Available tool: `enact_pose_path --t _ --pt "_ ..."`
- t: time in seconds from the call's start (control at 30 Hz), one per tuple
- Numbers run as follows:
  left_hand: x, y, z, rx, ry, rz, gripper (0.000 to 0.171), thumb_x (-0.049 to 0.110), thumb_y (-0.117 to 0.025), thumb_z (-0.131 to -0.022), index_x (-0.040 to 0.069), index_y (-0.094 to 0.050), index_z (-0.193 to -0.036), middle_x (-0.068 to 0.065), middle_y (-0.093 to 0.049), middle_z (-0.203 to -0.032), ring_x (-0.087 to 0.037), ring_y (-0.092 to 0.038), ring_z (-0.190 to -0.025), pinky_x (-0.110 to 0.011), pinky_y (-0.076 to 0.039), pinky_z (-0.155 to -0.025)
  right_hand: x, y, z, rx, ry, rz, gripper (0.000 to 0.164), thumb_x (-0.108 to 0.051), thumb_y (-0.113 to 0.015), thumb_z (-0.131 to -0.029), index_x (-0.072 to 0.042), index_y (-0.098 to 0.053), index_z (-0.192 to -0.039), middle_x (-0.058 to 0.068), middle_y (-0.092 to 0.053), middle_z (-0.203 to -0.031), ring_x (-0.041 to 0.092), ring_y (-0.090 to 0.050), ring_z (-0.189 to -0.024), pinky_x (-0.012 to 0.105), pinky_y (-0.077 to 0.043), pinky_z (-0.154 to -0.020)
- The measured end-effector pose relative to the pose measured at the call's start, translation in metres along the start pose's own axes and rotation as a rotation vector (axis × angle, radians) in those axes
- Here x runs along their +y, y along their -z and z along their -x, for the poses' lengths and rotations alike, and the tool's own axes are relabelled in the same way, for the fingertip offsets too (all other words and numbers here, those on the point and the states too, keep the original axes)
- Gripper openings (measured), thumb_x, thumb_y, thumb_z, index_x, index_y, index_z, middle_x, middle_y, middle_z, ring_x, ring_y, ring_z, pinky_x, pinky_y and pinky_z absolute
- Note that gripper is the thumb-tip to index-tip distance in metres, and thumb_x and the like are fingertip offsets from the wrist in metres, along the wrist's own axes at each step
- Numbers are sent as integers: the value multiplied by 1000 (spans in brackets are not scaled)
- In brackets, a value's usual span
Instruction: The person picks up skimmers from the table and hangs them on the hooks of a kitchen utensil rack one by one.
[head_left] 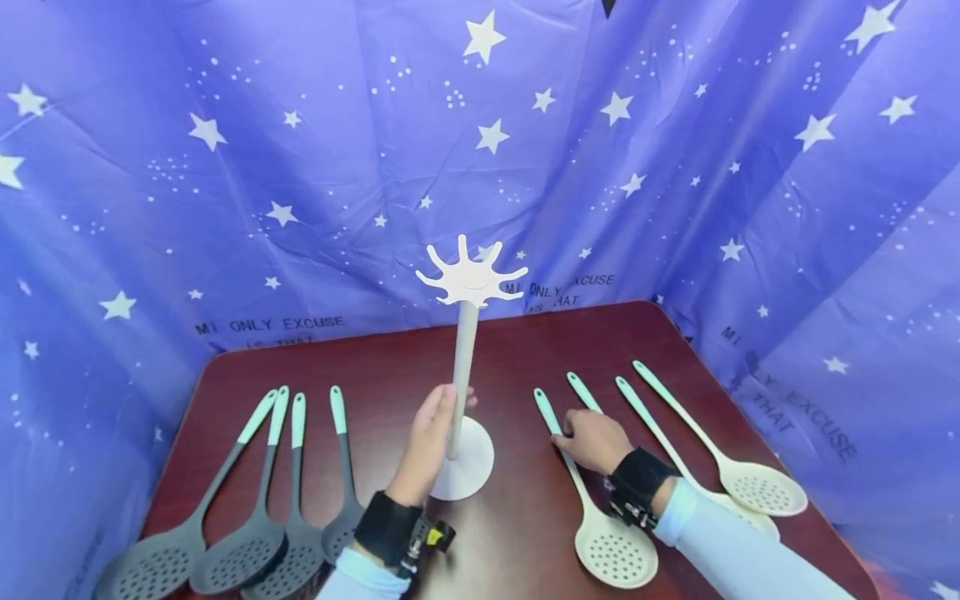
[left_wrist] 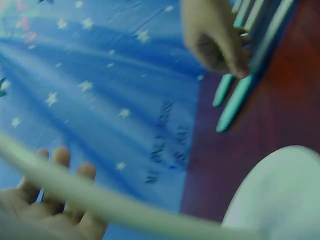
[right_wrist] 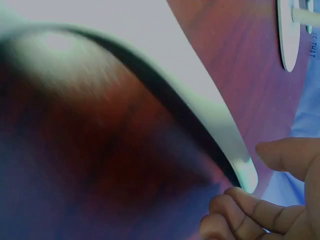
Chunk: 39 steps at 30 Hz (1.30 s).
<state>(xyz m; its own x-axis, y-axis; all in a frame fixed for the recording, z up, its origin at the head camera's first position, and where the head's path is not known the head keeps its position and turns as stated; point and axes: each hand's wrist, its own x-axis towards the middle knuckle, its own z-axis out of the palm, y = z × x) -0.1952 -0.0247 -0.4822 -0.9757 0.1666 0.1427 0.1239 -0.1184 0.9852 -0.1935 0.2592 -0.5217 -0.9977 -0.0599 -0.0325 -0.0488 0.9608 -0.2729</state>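
My left hand (head_left: 432, 429) is around the pole of a white utensil stand (head_left: 465, 358), upright on a round base, with a ring of hooks on top. In the left wrist view its fingers (left_wrist: 61, 157) pass behind the pole, loosely bent. My right hand (head_left: 596, 440) is at the mint handle of the nearest cream skimmer (head_left: 617, 550), which lies on the table. The right wrist view has the thumb (right_wrist: 280, 155) apart from the bent fingers, near the handle tip (right_wrist: 247, 180). A second mint handle (head_left: 583, 390) runs under that hand, its head hidden.
Two more cream skimmers with mint handles lie farther right, the outermost skimmer (head_left: 765, 489) overlapping its neighbour. Several dark grey skimmers (head_left: 240, 554) lie at the left, some overlapping. A blue star-patterned curtain (head_left: 360, 167) surrounds the dark red table (head_left: 517, 358).
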Motion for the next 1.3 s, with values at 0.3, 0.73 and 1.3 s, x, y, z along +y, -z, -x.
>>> enact_pose_path --t 0.3,0.73,1.3 --pt "-23 -23 4 136 -68 41 42 26 -38 -115 -8 -59 -103 -16 -66 -96 -27 -63 -99 -29 -43 -97 1 -8 8 29 26 8 45 -29 -83 -88 -16 -47 -64 -7 -38 -56 14 -38 -50 32 -30 -51" --pt "-40 -25 -3 130 -225 -53 65 45 -29 -113 -8 -55 -86 -14 -46 -71 -17 -44 -69 -25 -36 -71 -14 11 23 195 77 -167 17 -19 -76 -93 -17 -60 -89 -10 -51 -65 8 -46 -56 29 -40 -55" --pt "-44 -27 -6 135 -295 -110 70 58 -27 -108 0 -53 -78 -5 -42 -64 -6 -37 -60 -22 -30 -58 -71 83 46 800 420 -614 31 6 -81 -85 -5 -74 -112 1 -76 -86 5 -69 -71 18 -55 -60"
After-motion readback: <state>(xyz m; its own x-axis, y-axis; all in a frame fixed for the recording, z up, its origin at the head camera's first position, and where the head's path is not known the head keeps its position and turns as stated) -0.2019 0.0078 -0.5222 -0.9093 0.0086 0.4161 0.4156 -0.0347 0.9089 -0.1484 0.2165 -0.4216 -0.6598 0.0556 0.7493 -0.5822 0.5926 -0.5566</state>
